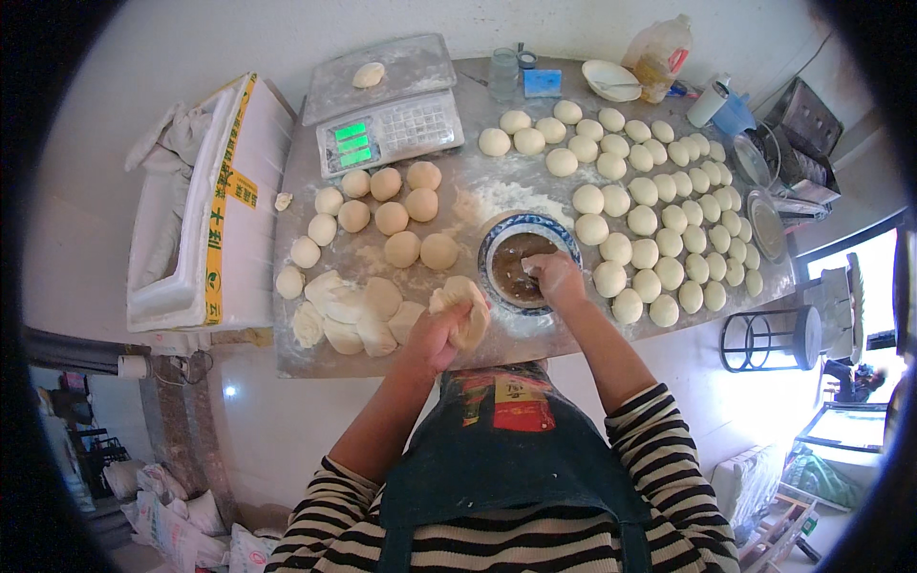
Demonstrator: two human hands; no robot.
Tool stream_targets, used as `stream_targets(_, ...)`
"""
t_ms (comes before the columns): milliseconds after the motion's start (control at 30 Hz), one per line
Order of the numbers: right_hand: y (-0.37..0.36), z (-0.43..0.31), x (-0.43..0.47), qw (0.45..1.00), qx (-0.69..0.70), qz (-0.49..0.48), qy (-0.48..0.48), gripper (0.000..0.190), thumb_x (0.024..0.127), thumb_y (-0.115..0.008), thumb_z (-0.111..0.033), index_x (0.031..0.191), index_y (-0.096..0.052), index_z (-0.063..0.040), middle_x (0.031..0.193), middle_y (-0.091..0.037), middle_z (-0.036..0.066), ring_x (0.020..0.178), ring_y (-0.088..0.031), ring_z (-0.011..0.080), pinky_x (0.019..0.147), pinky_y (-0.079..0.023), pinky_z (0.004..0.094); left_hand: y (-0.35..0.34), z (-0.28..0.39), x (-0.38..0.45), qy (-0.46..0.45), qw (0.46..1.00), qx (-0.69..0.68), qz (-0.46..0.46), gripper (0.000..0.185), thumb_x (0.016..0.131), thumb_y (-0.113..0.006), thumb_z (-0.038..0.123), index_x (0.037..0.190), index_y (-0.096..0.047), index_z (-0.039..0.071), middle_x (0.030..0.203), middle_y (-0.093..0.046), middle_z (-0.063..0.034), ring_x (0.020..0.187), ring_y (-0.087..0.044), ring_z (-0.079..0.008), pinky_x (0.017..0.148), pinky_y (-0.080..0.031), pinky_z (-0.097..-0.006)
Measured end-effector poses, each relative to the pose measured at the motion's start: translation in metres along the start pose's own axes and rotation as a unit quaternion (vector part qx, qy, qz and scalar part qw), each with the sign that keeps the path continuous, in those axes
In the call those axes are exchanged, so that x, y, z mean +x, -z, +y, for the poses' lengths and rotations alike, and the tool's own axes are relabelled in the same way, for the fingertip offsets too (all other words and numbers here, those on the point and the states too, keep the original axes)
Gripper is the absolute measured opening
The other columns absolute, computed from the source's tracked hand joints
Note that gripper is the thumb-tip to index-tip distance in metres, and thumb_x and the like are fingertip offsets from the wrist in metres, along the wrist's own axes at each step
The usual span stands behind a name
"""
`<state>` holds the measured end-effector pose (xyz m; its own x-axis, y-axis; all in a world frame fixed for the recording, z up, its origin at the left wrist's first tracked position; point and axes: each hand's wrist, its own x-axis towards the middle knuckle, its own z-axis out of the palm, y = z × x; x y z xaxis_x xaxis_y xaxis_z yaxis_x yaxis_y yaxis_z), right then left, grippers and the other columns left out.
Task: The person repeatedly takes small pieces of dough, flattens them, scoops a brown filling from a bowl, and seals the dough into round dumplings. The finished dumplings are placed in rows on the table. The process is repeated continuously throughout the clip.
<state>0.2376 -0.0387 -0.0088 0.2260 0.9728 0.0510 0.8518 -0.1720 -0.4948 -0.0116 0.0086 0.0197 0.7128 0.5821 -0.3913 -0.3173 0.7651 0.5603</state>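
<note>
My left hand (434, 336) grips a flattened piece of dough (467, 311) above the table's near edge. My right hand (559, 279) reaches over the rim of a blue-and-white bowl (493, 228), its fingers curled down over a brown, grainy mixture (519, 254). Something whitish shows at those fingertips; whether it is flour or a held thing is unclear. Left of the left hand lies a heap of cut dough pieces (351, 308). Beyond the heap sit several round dough balls (392, 218). Rows of paler dough balls (670, 243) cover the table's right side.
A digital scale (390, 129) bears one dough piece (368, 75). Loose flour (512, 197) lies behind the bowl. At the left stands a white foam box (172, 297). Along the back are a glass jar (503, 75), a dish (609, 79) and an oil jug (659, 57).
</note>
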Motion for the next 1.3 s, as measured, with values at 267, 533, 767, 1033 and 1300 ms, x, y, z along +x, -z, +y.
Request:
stream_targets(267, 0.029, -0.038, -0.014, 0.735, 0.643, -0.052, -0.209, 0.024, 0.094, -0.052, -0.016, 0.117, -0.055, -0.009, 0.085, -0.06, -0.001, 0.069, -0.057, 0.0084, 0.065, -0.05, 0.0212, -0.018, -0.008, 0.019, -0.003, 0.984, -0.177, 0.019, 0.033, 0.095, -0.05, 0.027, 0.117, -0.051, 0.003, 0.104, -0.061, -0.0076, 0.097, -0.059, -0.0193, 0.087, -0.048, -0.0335)
stream_targets(533, 0.028, -0.082, -0.032, 0.947, 0.31, 0.079, 0.012, 0.033, 0.07, -0.074, -0.006, 0.101, -0.063, -0.011, 0.101, -0.049, 0.005, 0.075, -0.048, 0.012, 0.064, -0.042, 0.0241, -0.048, -0.014, 0.029, -0.073, 0.996, -0.058, 0.007, 0.031, 0.091, -0.055, 0.011, 0.12, -0.049, 0.003, 0.109, -0.059, -0.008, 0.1, -0.058, -0.0189, 0.085, -0.049, -0.0311)
stream_targets(767, 0.036, -0.09, -0.047, 0.963, 0.255, 0.053, 0.073, 0.082, 0.068, -0.077, -0.011, 0.137, -0.035, -0.01, 0.13, -0.044, 0.015, 0.118, -0.047, 0.0271, 0.098, -0.039, 0.0354, -0.05, -0.005, 0.018, 0.023, 0.995, 0.083, 0.054, 0.035, 0.09, -0.055, 0.014, 0.122, -0.048, 0.003, 0.107, -0.059, -0.0074, 0.097, -0.059, -0.018, 0.08, -0.051, -0.0313)
stream_targets(1033, 0.029, -0.087, -0.037, 0.974, 0.129, 0.001, 0.185, 0.046, 0.077, -0.066, -0.013, 0.119, -0.051, -0.005, 0.115, -0.056, 0.017, 0.114, -0.051, 0.0339, 0.095, -0.042, 0.0418, -0.035, -0.022, 0.008, 0.082, 0.985, -0.097, -0.121, 0.027, 0.086, -0.053, 0.019, 0.111, -0.054, 0.009, 0.102, -0.06, -0.0064, 0.092, -0.06, -0.0209, 0.08, -0.051, -0.0368)
stream_targets(1300, 0.02, -0.112, -0.033, 0.883, 0.456, 0.053, 0.092, 0.053, 0.086, -0.054, -0.007, 0.135, -0.037, -0.003, 0.134, -0.043, 0.019, 0.125, -0.043, 0.0232, 0.091, -0.046, 0.036, -0.029, -0.03, 0.006, 0.104, 0.968, -0.205, -0.101, 0.036, 0.098, -0.041, 0.034, 0.127, -0.046, 0.013, 0.123, -0.053, -0.0056, 0.106, -0.055, -0.0212, 0.081, -0.052, -0.0381)
